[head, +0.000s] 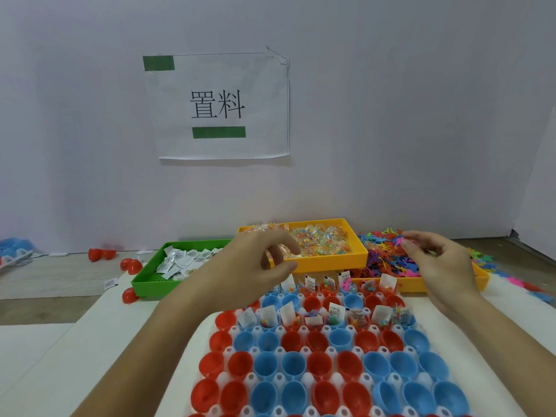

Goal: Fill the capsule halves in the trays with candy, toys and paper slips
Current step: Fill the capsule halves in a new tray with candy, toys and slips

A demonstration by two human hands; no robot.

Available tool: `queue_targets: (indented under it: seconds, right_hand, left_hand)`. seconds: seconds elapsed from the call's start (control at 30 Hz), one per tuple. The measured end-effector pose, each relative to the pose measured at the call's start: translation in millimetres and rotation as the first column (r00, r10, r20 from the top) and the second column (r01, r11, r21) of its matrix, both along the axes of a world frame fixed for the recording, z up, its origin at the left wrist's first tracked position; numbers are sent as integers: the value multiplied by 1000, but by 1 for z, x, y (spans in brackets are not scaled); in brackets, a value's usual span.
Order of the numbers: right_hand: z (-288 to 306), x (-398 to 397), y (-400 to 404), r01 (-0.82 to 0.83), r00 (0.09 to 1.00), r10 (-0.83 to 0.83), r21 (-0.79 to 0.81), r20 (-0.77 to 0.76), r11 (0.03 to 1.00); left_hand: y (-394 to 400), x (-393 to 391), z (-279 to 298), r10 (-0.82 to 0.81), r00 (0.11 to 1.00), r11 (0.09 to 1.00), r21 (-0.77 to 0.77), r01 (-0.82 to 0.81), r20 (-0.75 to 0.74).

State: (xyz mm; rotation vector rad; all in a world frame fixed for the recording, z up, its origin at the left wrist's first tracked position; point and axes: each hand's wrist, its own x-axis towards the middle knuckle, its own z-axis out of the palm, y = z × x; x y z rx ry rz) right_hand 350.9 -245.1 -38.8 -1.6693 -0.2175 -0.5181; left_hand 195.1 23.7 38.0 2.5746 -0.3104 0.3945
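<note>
L hand (pixel 255 260) hovers w/ fingers loosely curled, holding nothing I can see, at near edge of the orange plastic tray of wrapped candy (pixel 359 251); candy lies just far-right of its fingertips. R hand (pixel 436 260) pinches at the pile of bright plastic toy figures (pixel 382 257), hold unclear. White tray of red & blue capsule halves (pixel 325 341) sits near, below both; only far rows filled.

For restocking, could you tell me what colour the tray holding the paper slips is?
Green tray, head view.

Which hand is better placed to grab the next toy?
Probably the right hand: it hovers directly over the toy pile, fingers at a pink piece. The left hand is over the candy tray.
</note>
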Motion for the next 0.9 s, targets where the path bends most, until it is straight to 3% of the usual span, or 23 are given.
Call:
queue_targets:
  seconds: [0.1,0.2,0.37,0.47,0.57,0.9]
  right_hand:
    - [24,-15,9,-231,972,233,40,-33,972]
    - [50,-36,19,-455,885,459,66,-75,888]
    - [71,-74,43,-645,764,642,-99,-60,758]
    - [75,-85,51,-674,738,673,-88,-48,733]
    - [81,-91,53,-636,768,640,-148,-28,757]
    - [88,-98,57,-556,818,575,-223,25,801]
  left_hand:
    - [-10,0,0,-34,999,998,-44,33,-17]
    - [-22,0,0,-45,999,991,-126,40,-30]
    - [-38,-1,-1,-73,997,952,-299,60,-33]
    - [-40,0,1,-46,998,917,-394,57,39]
    - [-38,-1,4,-23,998,878,-476,50,63]
    - [-32,-9,18,-53,998,913,-404,65,41]
